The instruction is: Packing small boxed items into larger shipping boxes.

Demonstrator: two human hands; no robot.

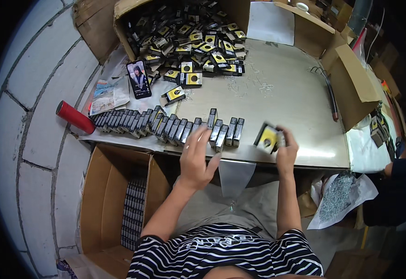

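Note:
A small black-and-yellow box (268, 137) is in my right hand (287, 151), tilted above the table's front edge; thumb and fingers hold its right side, slightly blurred. My left hand (196, 160) has its fingers stretched out over a row of similar boxes (170, 128) standing on edge. Its fingertips reach the row near a box that sits higher than its neighbours (212, 118); whether they touch cannot be made out. Two upright boxes (235, 131) stand at the row's right end, between my hands.
A large carton (119, 18) lies at the back, spilling a heap of boxes (203, 51). A phone (138, 80) and a red cylinder (75, 117) are left. Below stands an open carton (101, 195) with packed boxes. A bag of small metal pieces (336, 200) hangs right, near another person's sleeve (400, 186).

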